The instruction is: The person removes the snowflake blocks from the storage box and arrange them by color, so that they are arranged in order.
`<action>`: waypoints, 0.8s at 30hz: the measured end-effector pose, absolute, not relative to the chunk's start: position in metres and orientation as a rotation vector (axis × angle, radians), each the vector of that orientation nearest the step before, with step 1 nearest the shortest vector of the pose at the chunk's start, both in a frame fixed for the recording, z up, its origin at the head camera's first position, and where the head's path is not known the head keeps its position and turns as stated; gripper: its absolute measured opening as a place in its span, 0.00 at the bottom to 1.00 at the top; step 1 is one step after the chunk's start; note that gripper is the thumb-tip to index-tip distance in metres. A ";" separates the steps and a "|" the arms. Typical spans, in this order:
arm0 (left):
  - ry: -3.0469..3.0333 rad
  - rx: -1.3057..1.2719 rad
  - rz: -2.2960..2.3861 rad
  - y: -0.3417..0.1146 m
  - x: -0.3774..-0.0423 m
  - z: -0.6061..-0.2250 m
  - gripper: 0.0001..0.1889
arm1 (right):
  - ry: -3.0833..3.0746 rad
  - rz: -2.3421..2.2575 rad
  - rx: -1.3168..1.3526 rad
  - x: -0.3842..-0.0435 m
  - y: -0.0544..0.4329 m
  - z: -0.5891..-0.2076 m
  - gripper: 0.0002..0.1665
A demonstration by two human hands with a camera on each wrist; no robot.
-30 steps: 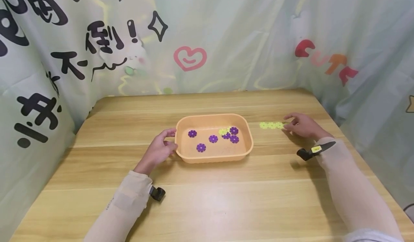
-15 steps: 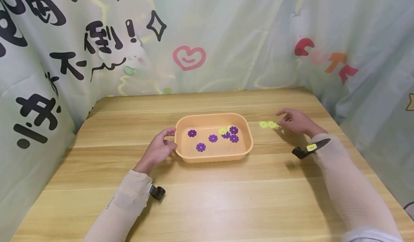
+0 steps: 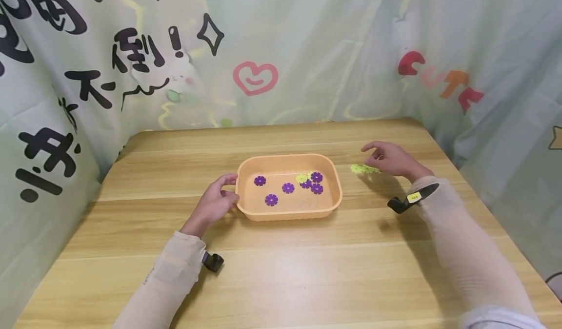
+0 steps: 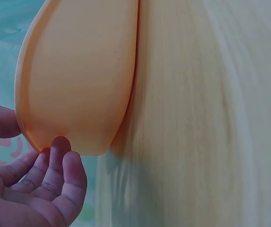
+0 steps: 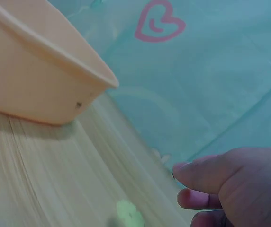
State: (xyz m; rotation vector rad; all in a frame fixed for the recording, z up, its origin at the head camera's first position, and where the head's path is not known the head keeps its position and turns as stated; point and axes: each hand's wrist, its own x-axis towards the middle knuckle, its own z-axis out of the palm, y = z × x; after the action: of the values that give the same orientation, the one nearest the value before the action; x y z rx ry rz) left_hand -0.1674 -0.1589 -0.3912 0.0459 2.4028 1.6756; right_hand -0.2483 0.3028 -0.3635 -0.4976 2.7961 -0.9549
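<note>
So, orange tray [image 3: 290, 216] between hands [image 3: 214, 202] [image 3: 392, 160].

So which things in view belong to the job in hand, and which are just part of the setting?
Likely the job's:
- orange tray, touched by the left hand
- purple flower pieces, in the tray
- yellow flower pieces, some in the tray, others by the right hand

Just setting:
- wooden table
- printed curtain
- black wrist devices

Both sleeved forearms [image 3: 162, 277] reach forward; the left hand [image 3: 214, 201] curls its fingers [image 4: 74, 182], the right hand [image 3: 392, 160] arches its index finger [image 3: 373, 145].
</note>
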 end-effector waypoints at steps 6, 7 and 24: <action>2.401 0.035 1.676 -0.160 -0.167 -0.392 0.33 | 2.823 -0.929 -0.557 -0.251 0.288 -0.359 0.20; 2.401 0.035 1.676 -0.160 -0.167 -0.392 0.32 | 2.828 -0.922 -0.567 -0.252 0.286 -0.358 0.20; 2.424 0.060 1.673 -0.159 -0.165 -0.393 0.32 | 2.796 -0.943 -0.699 -0.257 0.246 -0.348 0.20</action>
State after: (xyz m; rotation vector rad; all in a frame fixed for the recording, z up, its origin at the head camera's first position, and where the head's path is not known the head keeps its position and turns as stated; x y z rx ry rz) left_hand -0.1651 -0.1587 -0.3927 0.0602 2.4239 1.6733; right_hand -0.2568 0.2457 -0.3481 -0.6991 2.7957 -0.9429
